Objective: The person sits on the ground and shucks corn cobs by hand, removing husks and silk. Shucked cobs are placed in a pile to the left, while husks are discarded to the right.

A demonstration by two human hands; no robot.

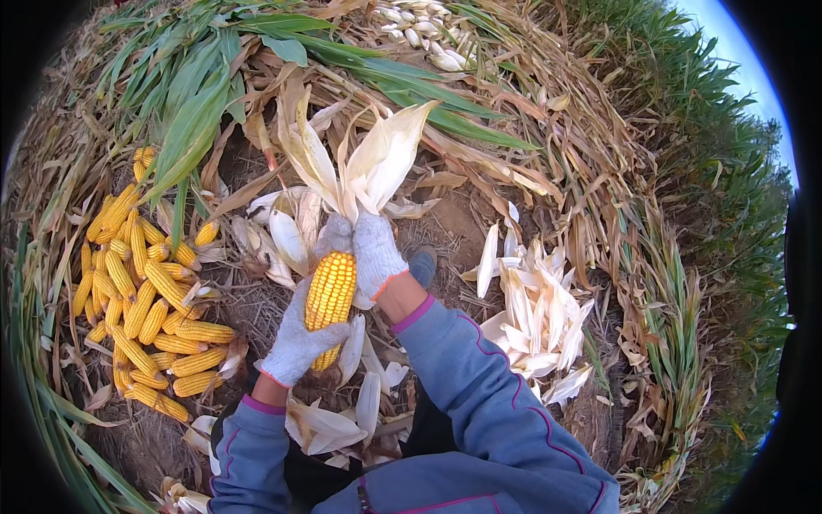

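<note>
Both hands wear pale knitted gloves. My left hand [297, 344] is wrapped around the lower part of a yellow ear of corn [330, 292], its kernels bare. At the far end of that ear, my right hand [376, 254] grips the pulled-back dry husk [388, 160], whose pale leaves spread out beyond the fingers. The fingertips of the right hand are partly hidden by the husk and the ear. Below the hands, loose husk leaves [327, 429] lie on the ground between my legs.
Left of me lies a heap of bare corn ears [154, 308]. A pile of stripped husks [539, 315] lies to the right. Ahead are green corn leaves [199, 109], dry stalks [603, 141] and a farther pale heap [427, 29]. Standing corn plants [713, 160] line the right side.
</note>
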